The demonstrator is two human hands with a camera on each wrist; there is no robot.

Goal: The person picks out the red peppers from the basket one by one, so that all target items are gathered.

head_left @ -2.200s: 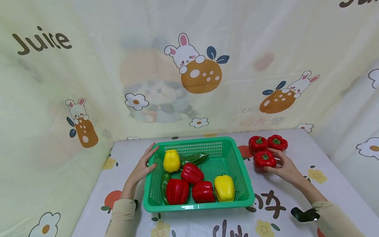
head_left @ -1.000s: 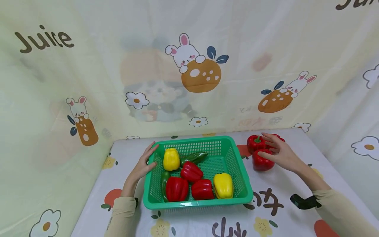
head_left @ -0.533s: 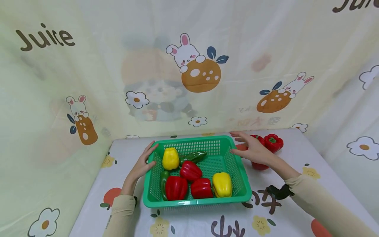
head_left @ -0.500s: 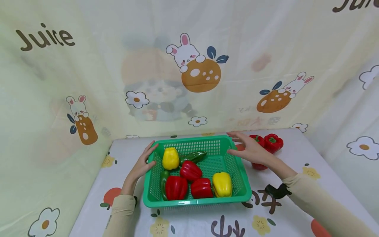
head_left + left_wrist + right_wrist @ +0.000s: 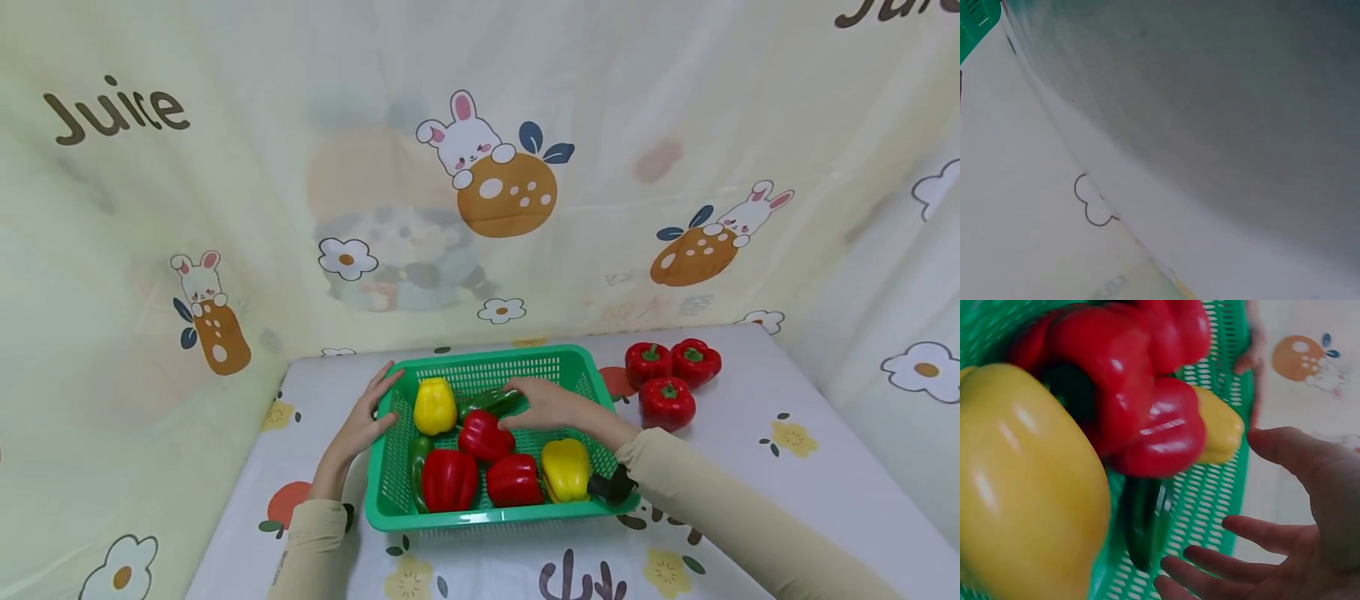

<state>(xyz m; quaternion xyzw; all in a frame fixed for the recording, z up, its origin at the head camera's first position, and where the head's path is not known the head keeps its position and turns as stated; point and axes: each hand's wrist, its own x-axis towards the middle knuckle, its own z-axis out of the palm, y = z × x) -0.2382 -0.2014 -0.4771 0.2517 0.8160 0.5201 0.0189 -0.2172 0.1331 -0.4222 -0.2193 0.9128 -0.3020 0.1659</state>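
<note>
A green plastic basket (image 5: 486, 521) holds three red bell peppers, two yellow bell peppers and two long dark green vegetables. My left hand (image 5: 362, 423) rests at the basket's left rim, fingers extended toward the back corner. Inside the basket outline, my right hand (image 5: 551, 404) hovers with fingers and thumb spread, nearest the middle red bell pepper (image 5: 484, 437) and the long green vegetable (image 5: 487, 403). In the right wrist view nothing lies in that hand (image 5: 1285, 531); a yellow bell pepper (image 5: 1029, 487) fills the left side. The left wrist view shows only the basket's corner (image 5: 975, 25).
Three more red bell peppers (image 5: 667, 403) stand grouped on the printed tablecloth (image 5: 742, 467), right of the basket. A patterned curtain (image 5: 600, 167) hangs behind and at both sides. A black device (image 5: 613, 487) sits on the right wrist, overlapping the basket's front right corner.
My right hand has left the red bell peppers at the right, crossed the basket's right rim and moved left over its contents. The left hand has stayed at the rim.
</note>
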